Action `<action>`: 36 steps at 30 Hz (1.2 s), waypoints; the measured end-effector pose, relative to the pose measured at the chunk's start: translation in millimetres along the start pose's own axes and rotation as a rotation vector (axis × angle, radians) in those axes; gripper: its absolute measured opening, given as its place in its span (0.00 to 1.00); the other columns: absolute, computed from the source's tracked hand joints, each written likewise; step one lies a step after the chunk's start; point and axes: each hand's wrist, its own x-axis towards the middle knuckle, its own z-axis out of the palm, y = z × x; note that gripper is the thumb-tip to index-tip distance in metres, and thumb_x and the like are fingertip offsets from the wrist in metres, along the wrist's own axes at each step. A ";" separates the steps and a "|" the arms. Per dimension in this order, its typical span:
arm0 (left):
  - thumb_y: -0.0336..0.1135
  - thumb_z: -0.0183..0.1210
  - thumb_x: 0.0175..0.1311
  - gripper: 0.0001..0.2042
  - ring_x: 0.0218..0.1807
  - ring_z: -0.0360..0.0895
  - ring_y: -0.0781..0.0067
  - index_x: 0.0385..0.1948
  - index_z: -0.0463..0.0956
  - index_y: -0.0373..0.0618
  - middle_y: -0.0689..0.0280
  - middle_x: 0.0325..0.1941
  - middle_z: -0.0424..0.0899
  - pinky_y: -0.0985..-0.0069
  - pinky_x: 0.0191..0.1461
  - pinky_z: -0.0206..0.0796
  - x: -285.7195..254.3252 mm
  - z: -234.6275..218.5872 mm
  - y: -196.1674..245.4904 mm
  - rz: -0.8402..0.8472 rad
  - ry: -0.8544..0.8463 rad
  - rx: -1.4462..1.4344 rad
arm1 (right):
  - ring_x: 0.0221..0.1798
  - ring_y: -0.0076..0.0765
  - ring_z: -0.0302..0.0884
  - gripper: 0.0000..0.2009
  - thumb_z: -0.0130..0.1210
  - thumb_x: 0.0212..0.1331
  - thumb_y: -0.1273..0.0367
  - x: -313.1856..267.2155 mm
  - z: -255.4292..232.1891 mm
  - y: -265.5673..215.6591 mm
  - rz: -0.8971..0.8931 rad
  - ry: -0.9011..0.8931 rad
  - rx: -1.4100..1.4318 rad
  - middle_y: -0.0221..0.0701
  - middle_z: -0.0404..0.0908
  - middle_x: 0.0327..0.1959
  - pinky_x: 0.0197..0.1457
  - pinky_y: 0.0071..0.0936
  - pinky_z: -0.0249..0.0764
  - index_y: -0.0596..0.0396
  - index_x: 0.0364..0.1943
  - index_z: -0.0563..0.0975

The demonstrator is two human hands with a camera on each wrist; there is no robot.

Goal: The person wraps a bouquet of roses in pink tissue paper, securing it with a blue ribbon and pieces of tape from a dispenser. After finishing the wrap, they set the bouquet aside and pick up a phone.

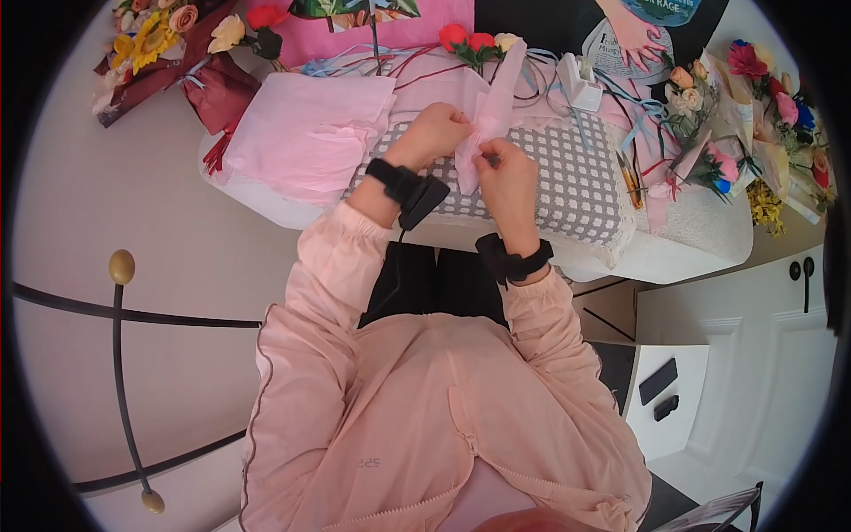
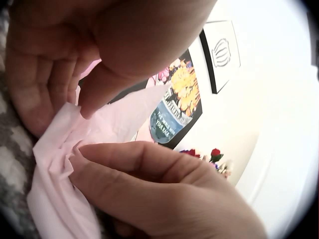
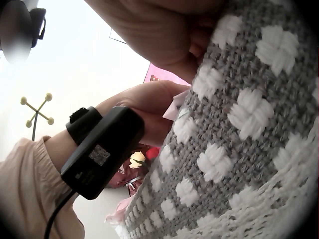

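Observation:
Both hands work at a gathered piece of pink wrapping paper (image 1: 489, 115) that stands up over a grey-and-white checked cloth (image 1: 567, 191). My left hand (image 1: 433, 135) pinches its left side between thumb and fingers. From the right, my right hand (image 1: 511, 184) pinches the lower folds. In the left wrist view the bunched paper (image 2: 60, 169) shows creases between the fingertips, the left hand (image 2: 89, 55) above and the right hand (image 2: 164, 189) below. The right wrist view shows mostly cloth (image 3: 214, 159), with only a small paper corner (image 3: 174, 107) past it.
A stack of pink sheets (image 1: 301, 133) lies left on the white table (image 1: 700, 226). Behind the hands are red artificial roses (image 1: 453, 36), loose ribbons and a white box (image 1: 581, 82). An orange-handled tool (image 1: 631, 182) lies right. Wrapped bouquets stand at left (image 1: 208, 84) and right (image 1: 749, 115).

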 end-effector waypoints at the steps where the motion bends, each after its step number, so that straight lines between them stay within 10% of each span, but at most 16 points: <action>1: 0.32 0.58 0.61 0.14 0.37 0.81 0.72 0.45 0.76 0.34 0.61 0.35 0.82 0.76 0.38 0.74 -5.2 -2.4 -3.2 -0.003 -0.030 -0.156 | 0.31 0.51 0.79 0.06 0.62 0.47 0.75 -0.2 -0.3 -1.1 0.003 0.005 0.003 0.45 0.81 0.29 0.36 0.39 0.73 0.62 0.30 0.80; 4: 0.28 0.57 0.63 0.16 0.45 0.80 0.74 0.50 0.71 0.32 0.59 0.45 0.80 0.79 0.51 0.75 -22.0 -9.6 -12.7 -0.020 -0.132 -0.522 | 0.30 0.50 0.79 0.06 0.61 0.47 0.75 -0.9 -1.1 -2.5 0.013 0.015 0.001 0.44 0.81 0.29 0.36 0.39 0.73 0.62 0.30 0.80; 19: 0.29 0.65 0.56 0.07 0.35 0.78 0.79 0.34 0.79 0.39 0.68 0.35 0.81 0.83 0.43 0.72 -28.1 9.1 -8.4 -0.004 -0.105 -0.512 | 0.24 0.26 0.77 0.09 0.59 0.50 0.76 -5.3 -5.4 -7.7 0.199 0.065 0.230 0.37 0.81 0.22 0.29 0.25 0.70 0.61 0.37 0.82; 36: 0.19 0.58 0.58 0.04 0.34 0.76 0.85 0.32 0.77 0.38 0.69 0.32 0.82 0.86 0.37 0.67 -71.4 22.7 -8.6 0.470 -0.042 -0.783 | 0.33 0.18 0.76 0.06 0.59 0.54 0.81 -14.3 -16.7 -37.0 0.296 0.126 0.962 0.27 0.82 0.30 0.38 0.15 0.71 0.62 0.36 0.80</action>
